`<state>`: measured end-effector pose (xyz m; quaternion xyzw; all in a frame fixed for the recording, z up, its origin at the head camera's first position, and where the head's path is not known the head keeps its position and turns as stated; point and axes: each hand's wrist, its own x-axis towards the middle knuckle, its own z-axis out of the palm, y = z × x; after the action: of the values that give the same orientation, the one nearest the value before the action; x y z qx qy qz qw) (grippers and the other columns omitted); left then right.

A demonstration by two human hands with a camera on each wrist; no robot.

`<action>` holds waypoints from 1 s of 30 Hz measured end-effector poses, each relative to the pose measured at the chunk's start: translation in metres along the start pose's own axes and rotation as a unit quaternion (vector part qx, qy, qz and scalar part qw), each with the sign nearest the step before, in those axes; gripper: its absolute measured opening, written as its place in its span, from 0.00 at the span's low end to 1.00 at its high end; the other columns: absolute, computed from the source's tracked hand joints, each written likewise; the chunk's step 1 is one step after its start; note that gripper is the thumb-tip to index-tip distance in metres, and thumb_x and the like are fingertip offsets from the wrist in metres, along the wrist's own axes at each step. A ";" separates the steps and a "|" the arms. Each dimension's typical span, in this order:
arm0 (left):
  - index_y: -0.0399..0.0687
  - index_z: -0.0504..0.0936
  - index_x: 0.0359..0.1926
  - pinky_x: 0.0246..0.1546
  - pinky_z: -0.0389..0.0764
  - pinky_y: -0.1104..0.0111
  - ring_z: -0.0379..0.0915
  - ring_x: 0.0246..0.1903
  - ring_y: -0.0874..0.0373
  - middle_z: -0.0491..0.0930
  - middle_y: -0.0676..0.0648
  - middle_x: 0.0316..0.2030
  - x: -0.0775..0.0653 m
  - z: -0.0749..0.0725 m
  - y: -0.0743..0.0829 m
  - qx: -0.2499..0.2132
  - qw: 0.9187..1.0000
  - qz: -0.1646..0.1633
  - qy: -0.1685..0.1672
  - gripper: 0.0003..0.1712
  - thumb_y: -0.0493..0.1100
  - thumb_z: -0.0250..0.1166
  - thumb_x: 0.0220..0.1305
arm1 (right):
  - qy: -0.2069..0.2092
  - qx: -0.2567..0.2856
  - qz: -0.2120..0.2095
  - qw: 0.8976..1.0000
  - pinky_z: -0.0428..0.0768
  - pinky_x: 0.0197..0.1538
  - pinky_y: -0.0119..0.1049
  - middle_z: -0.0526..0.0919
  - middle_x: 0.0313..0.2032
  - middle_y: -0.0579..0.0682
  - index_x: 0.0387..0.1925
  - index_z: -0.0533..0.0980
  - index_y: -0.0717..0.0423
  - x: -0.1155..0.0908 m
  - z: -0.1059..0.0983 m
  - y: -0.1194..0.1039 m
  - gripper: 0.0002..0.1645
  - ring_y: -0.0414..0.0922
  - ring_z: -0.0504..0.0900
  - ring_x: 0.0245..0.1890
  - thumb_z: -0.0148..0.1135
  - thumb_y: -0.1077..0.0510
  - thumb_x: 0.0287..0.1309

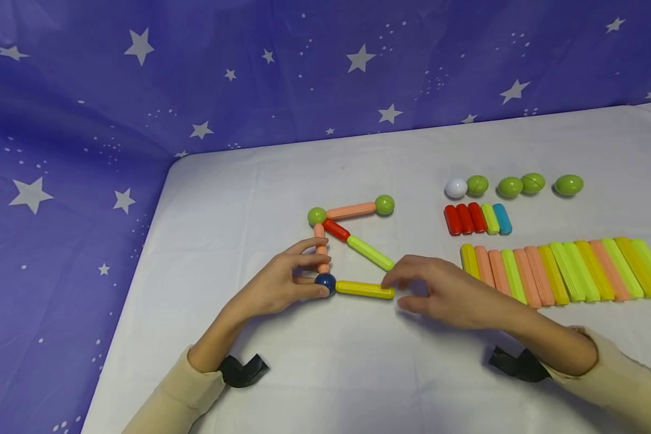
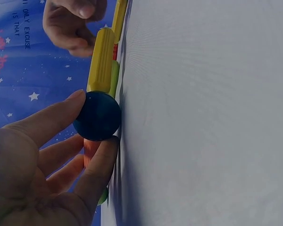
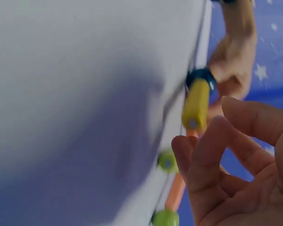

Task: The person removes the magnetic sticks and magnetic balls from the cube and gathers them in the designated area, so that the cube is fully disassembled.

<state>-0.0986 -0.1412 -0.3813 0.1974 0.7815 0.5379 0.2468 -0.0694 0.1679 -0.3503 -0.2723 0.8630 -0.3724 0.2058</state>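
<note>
My left hand (image 1: 282, 282) pinches a dark blue ball (image 2: 98, 116) between thumb and finger at the near corner of a flat stick-and-ball frame. A yellow rod (image 1: 364, 289) runs right from that ball, and its far end is bare. My right hand (image 1: 445, 295) hovers by that end, fingers bent and apart, holding nothing. From the blue ball an orange rod (image 1: 320, 234) leads up to a green ball (image 1: 317, 216). Another orange rod (image 1: 351, 210) joins it to a second green ball (image 1: 384, 205). A red short rod (image 1: 336, 229) and a lime rod (image 1: 370, 252) slant toward my right hand.
At right lies a row of long rods (image 1: 575, 271) in yellow, orange and lime. Above it are several short rods (image 1: 466, 218), a white ball (image 1: 456, 188) and several green balls (image 1: 568, 185). A starry blue cloth (image 1: 304, 78) hangs behind the white table (image 1: 347, 374).
</note>
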 end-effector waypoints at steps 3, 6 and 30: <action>0.31 0.74 0.63 0.48 0.81 0.69 0.78 0.53 0.51 0.59 0.47 0.71 -0.001 0.000 0.000 -0.004 1.000 -0.002 0.000 0.33 0.32 0.73 0.56 | -0.017 -0.009 -0.003 1.000 0.78 0.55 0.48 0.80 0.46 0.39 0.51 0.81 0.47 0.014 0.013 -0.006 0.19 0.42 0.77 0.47 0.68 0.63 0.58; 0.32 0.72 0.64 0.47 0.81 0.68 0.78 0.52 0.50 0.59 0.46 0.71 -0.001 -0.001 -0.001 -0.007 1.000 -0.002 -0.002 0.35 0.31 0.73 0.56 | -0.022 -0.011 -0.001 1.000 0.78 0.56 0.49 0.81 0.47 0.40 0.53 0.81 0.50 0.023 0.021 -0.010 0.21 0.42 0.77 0.47 0.68 0.65 0.58; 0.25 0.73 0.60 0.47 0.82 0.68 0.81 0.48 0.50 0.56 0.45 0.72 0.002 0.004 0.006 -0.021 1.000 0.000 -0.018 0.30 0.28 0.71 0.56 | -0.124 -0.079 -0.007 0.989 0.72 0.37 0.37 0.73 0.37 0.41 0.70 0.69 0.44 0.029 0.025 -0.028 0.35 0.41 0.71 0.33 0.56 0.68 0.62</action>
<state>-0.0973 -0.1347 -0.3773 0.2022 0.7655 0.5505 0.2647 -0.0691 0.1202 -0.3497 -0.3374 0.8558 -0.2679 0.2863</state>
